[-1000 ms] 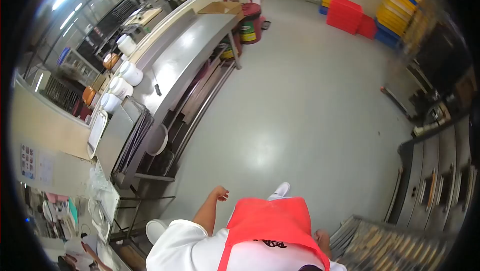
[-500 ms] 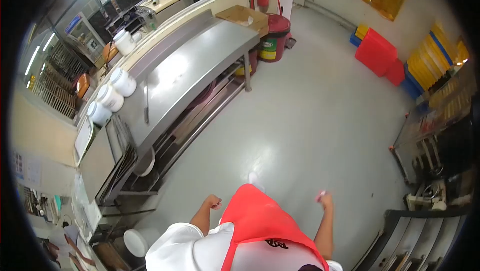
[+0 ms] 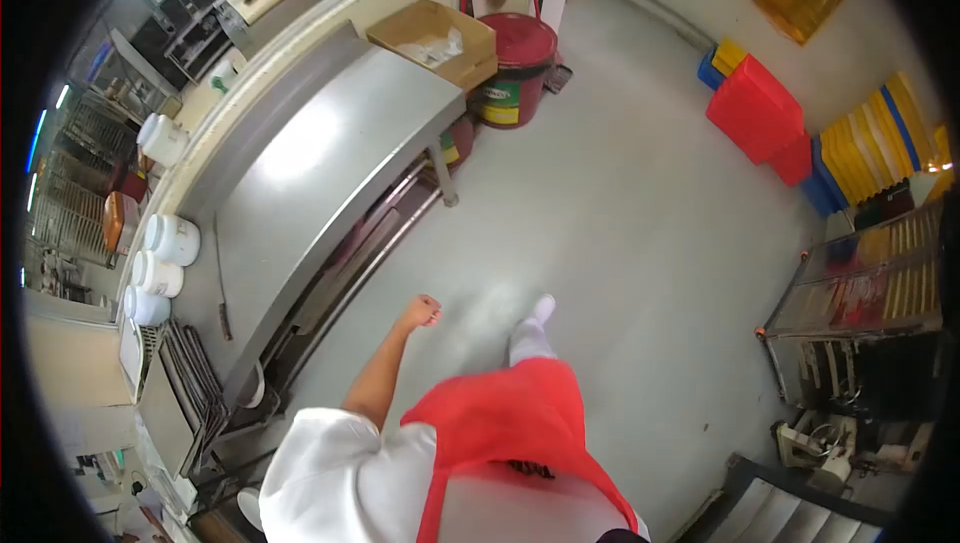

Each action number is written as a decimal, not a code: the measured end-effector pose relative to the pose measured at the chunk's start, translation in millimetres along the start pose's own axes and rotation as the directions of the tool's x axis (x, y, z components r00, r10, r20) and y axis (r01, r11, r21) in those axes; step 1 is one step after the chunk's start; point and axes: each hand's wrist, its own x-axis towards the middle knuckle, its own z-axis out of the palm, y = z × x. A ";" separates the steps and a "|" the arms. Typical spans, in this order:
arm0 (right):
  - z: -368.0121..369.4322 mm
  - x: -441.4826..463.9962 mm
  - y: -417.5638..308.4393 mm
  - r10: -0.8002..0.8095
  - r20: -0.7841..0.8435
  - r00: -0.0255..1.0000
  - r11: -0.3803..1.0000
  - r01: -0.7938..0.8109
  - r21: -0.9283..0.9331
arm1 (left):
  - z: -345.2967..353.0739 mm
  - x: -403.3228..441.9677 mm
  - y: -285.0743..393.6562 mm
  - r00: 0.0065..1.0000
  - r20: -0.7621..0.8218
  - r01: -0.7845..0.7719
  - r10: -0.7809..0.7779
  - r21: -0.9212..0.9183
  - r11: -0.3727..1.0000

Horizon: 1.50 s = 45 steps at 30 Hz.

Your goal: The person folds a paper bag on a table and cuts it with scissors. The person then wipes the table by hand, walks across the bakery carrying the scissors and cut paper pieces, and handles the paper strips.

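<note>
My left hand (image 3: 424, 310) is out in front over the grey floor (image 3: 620, 243), at the end of a bent arm. Its fingers are curled closed; whatever they hold, if anything, is hidden. It touches nothing around it. The steel table (image 3: 330, 143) stands to its left, and a foot in a white shoe (image 3: 544, 309) shows to its right. A red apron (image 3: 500, 403) covers my front. My right hand is out of the picture.
On the steel table lies a thin rod with a dark handle (image 3: 224, 321); white tubs (image 3: 172, 240) line its left side. A cardboard box (image 3: 435, 38) and a red lidded bin (image 3: 515, 68) stand beyond. Right: red crates (image 3: 755, 108), a wheeled rack (image 3: 860, 293), a dark-framed unit (image 3: 790, 513).
My left hand has swung forward, and my right hand has left the view. I have stepped ahead: the foot shows further out, and the table has shifted left in view.
</note>
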 end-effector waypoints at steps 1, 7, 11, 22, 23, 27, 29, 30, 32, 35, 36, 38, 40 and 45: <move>-22.7 22.5 -22.1 -0.031 -0.005 1.000 0.999 0.030 -0.042 | 4.4 15.4 -8.6 1.000 0.011 0.029 -0.029 -0.011 1.000; -205.5 269.0 -174.0 -0.731 0.043 0.681 0.292 0.370 -0.882 | 8.9 78.8 99.2 0.906 0.136 0.303 -0.400 0.451 0.840; -353.5 221.3 -487.6 -0.423 -0.387 0.819 0.893 0.449 -0.026 | 9.5 142.1 170.8 0.972 0.058 0.226 -0.229 0.055 0.973; -406.8 294.9 -883.8 -0.344 -0.127 0.930 0.858 0.367 0.360 | -55.2 362.5 324.5 0.958 0.001 0.288 -0.288 -0.008 0.958; -402.7 299.1 -910.9 -0.289 -0.066 0.955 0.741 0.267 0.616 | -64.9 377.4 335.8 0.954 0.011 0.301 -0.301 -0.046 0.953; -404.2 341.3 -1022.7 -0.427 0.125 0.896 0.748 0.272 0.606 | -96.7 387.3 407.5 0.969 -0.038 0.230 -0.242 -0.199 0.953; -402.6 350.6 -1098.7 -0.398 0.211 0.893 0.754 0.188 0.629 | -107.8 396.5 439.0 0.963 -0.103 0.217 -0.251 -0.265 0.939; -399.9 370.6 -1134.7 -0.394 0.232 0.889 0.766 0.179 0.617 | -112.7 401.3 449.2 0.952 -0.135 0.217 -0.274 -0.335 0.917; -394.2 420.7 -1185.3 -0.367 0.348 0.863 0.870 0.185 0.458 | -108.6 399.8 447.6 0.929 -0.185 0.206 -0.321 -0.459 0.864; -383.3 504.9 -1261.1 -0.253 0.348 0.903 0.956 0.179 0.231 | -61.5 385.1 401.8 0.932 -0.223 0.176 -0.285 -0.409 0.895; -382.9 531.2 -1286.5 -0.231 0.375 0.898 0.967 0.169 0.190 | -30.9 371.6 397.8 0.851 -0.148 0.312 -0.504 -0.630 0.712; -372.9 584.5 -1329.8 -0.292 0.220 0.931 0.953 0.264 0.149 | 33.3 336.7 379.8 0.787 0.045 0.526 -0.615 -0.571 0.631; -365.7 663.3 -1361.5 -0.450 0.062 0.891 0.835 0.395 0.383 | 112.2 295.4 375.6 0.850 0.120 0.501 -0.514 -0.489 0.714; -362.5 733.2 -1416.7 -0.583 -0.136 0.801 0.783 0.598 0.170 | 203.9 266.7 510.2 0.477 0.456 0.776 -0.751 -0.620 0.116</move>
